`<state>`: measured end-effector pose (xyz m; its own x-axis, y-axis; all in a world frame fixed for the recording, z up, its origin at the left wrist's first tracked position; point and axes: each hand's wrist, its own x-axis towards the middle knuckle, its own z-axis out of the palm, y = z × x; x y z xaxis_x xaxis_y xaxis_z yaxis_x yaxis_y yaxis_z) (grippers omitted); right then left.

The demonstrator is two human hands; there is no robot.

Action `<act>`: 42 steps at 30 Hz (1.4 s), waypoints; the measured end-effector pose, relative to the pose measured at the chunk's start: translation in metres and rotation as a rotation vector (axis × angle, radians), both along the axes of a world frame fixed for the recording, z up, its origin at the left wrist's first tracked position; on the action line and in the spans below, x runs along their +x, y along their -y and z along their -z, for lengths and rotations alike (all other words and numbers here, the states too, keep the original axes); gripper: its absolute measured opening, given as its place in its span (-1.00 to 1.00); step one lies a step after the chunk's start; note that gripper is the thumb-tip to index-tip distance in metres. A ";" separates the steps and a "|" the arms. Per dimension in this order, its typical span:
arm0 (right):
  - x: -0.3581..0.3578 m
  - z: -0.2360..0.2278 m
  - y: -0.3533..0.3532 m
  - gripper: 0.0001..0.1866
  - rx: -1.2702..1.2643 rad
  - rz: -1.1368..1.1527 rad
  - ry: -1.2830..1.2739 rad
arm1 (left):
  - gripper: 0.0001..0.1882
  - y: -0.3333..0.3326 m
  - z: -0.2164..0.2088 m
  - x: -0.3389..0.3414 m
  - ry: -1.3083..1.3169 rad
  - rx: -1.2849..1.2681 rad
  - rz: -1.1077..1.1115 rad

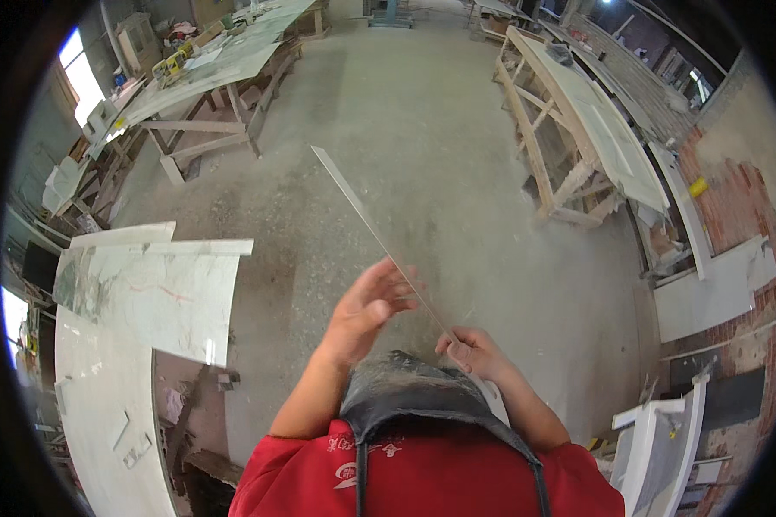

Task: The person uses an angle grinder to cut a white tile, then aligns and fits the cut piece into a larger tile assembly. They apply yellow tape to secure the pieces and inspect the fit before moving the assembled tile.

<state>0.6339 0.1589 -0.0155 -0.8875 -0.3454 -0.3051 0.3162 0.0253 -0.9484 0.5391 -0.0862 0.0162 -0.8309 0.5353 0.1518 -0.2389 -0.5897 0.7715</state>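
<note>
A long, thin, pale strip point(360, 204) slants up and away from my body, tilted so that mostly its narrow face and edge show. Near its lower end my right hand point(478, 353) is closed around it, thumb on top. My left hand point(372, 306) is beside the strip's middle with its fingers spread. Its fingertips reach the strip's edge, and I cannot tell whether they touch it. A dark, dusty apron point(414, 388) covers my front below the hands, over a red shirt point(457, 474).
At the left, a glossy white slab point(164, 297) lies on a worktable with a metal square point(136, 450). Wooden-framed benches bearing slabs stand far left point(207, 82) and far right point(595, 121). White panels point(707, 297) lean by the brick wall. Dusty concrete floor point(388, 112) runs between.
</note>
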 end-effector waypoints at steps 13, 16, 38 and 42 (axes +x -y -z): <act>-0.465 0.013 0.017 -0.58 0.153 -0.475 0.042 | -0.85 -0.011 -0.004 -0.362 0.385 0.101 -0.716; -0.566 -0.006 0.046 -0.64 0.267 -0.720 0.102 | -0.83 0.035 -0.022 -0.418 0.359 0.184 -0.990; -1.065 0.053 0.519 -0.67 -0.493 -0.449 0.832 | -0.79 0.541 -0.009 -0.752 0.145 0.497 -1.860; -1.138 0.055 0.635 -0.67 -0.495 -0.420 0.849 | -0.79 0.634 -0.003 -0.814 0.137 0.476 -1.875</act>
<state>-0.5040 -0.4764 -0.0707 -0.2316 -0.8291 -0.5088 0.9333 -0.0418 -0.3567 -0.2747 -0.7198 0.0196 -0.2252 -0.9679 -0.1117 0.8106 -0.2497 0.5298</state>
